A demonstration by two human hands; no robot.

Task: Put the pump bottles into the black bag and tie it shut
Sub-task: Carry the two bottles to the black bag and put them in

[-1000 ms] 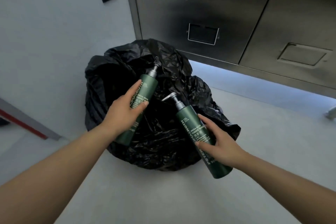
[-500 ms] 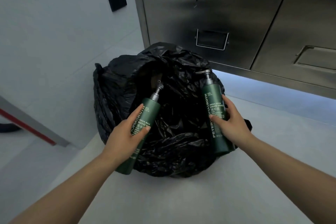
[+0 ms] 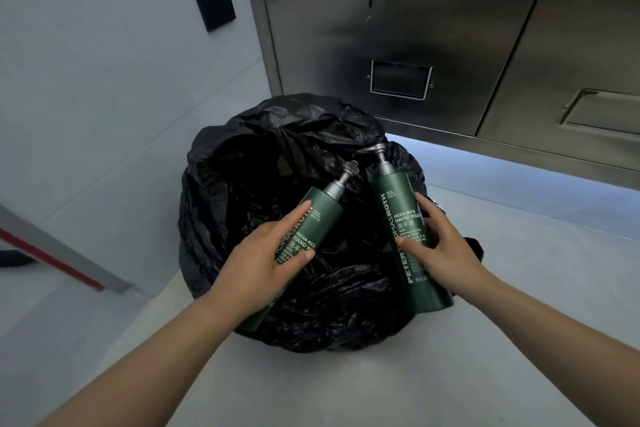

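Note:
A crumpled black bag (image 3: 242, 184) sits open on the pale floor in front of me. My left hand (image 3: 256, 267) grips a dark green pump bottle (image 3: 318, 215), tilted with its grey pump pointing up and right over the bag's opening. My right hand (image 3: 440, 250) grips a second green pump bottle (image 3: 394, 204), held nearly upright over the bag's right side, its pump head at the top. The two bottles are close together, almost side by side. The lower end of the left bottle is hidden behind my hand.
A stainless steel cabinet (image 3: 415, 28) with a lock and a recessed handle stands just behind the bag. A white wall (image 3: 104, 80) with a black switch plate (image 3: 213, 0) rises on the left. A red-edged strip (image 3: 52, 260) runs along the floor at the left.
My right hand has brought its bottle leftward and closer to the left bottle, over the bag. The left hand has held its bottle nearly still. The camera moved closer.

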